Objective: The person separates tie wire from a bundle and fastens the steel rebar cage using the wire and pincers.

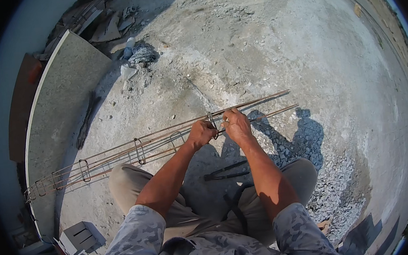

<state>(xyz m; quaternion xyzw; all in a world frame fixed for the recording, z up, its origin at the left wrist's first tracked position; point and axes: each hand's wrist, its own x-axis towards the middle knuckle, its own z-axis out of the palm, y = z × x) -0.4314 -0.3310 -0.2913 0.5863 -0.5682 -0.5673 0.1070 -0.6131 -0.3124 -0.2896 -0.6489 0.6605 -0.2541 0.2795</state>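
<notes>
A long rusty rebar cage (120, 155) lies across my knees, running from the lower left to the upper right, with several rectangular stirrups (139, 151) around its bars. My left hand (200, 133) grips one bar and the stirrup (210, 120) next to it. My right hand (236, 123) is closed on the same stirrup and bar from the right side. The two hands almost touch. Dark pincers (226, 171) lie on the ground between my legs, below the hands.
I sit on a rough concrete surface strewn with gravel (338, 184). A large grey slab (61, 105) lies at left under the cage's far end. Rubble and crumpled bags (133, 56) sit at the top left. A small grey block (81, 237) stands at lower left.
</notes>
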